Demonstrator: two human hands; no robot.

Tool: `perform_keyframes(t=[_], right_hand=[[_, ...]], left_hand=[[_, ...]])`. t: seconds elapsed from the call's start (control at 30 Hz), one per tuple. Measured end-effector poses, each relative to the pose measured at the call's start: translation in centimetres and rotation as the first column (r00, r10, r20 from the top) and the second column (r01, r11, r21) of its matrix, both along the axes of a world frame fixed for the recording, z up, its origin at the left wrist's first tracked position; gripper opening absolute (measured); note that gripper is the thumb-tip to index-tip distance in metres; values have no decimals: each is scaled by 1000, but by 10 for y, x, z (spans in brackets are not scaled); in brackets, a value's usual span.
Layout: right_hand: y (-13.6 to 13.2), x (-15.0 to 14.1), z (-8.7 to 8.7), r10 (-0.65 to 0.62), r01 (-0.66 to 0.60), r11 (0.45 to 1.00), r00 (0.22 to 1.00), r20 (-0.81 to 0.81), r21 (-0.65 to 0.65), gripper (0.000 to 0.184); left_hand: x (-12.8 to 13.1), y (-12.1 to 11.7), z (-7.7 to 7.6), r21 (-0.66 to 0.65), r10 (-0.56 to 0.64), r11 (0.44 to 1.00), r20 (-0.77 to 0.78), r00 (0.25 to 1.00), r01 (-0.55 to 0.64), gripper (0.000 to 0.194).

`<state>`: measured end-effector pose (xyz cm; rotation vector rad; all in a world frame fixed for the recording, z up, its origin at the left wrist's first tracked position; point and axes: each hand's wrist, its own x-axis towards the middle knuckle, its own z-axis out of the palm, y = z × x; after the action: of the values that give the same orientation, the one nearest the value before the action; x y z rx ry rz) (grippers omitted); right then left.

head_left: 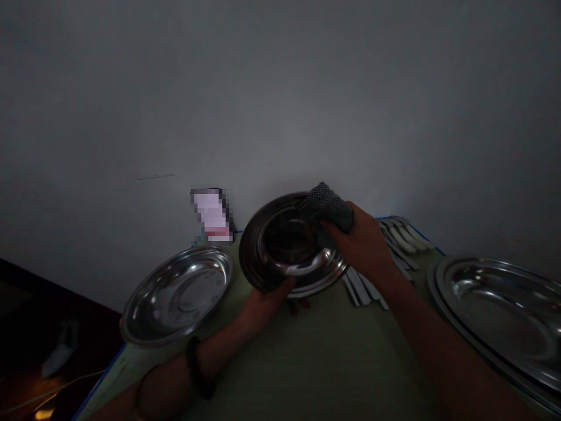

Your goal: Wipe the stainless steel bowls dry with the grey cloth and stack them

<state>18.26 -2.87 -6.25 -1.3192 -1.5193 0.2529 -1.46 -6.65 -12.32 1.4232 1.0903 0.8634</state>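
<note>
A round, shiny metal plate (280,269) with a deep middle is held tilted above the table. My left hand (272,298) grips its near rim, with the thumb over the edge and the fingers underneath. In my right hand (366,242) is a folded dark grey, mesh-patterned cloth (328,204), pressed to the upper right of the plate's inner side. To the left, another metal plate (175,298) rests on the table, with faint marks on its bottom.
The greenish table (333,362) stands against a grey wall (280,88). A phone with a lit, blurred screen (213,215) leans at the back. Behind my right arm lie several pale-handled knives (403,237) and flat strips (362,289). Stacked metal plates (504,321) stand at the right.
</note>
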Motion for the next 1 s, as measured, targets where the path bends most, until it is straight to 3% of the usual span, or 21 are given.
perform_keyframes(t=[0.83, 1.0], right_hand=[[-1, 2, 1, 33, -32, 999, 999, 19, -11, 14], [-3, 11, 6, 13, -12, 1000, 996, 84, -8, 18]], left_hand=[[0, 3, 1, 11, -12, 1000, -39, 999, 13, 44], [-4, 4, -10, -70, -13, 997, 132, 991, 22, 45]])
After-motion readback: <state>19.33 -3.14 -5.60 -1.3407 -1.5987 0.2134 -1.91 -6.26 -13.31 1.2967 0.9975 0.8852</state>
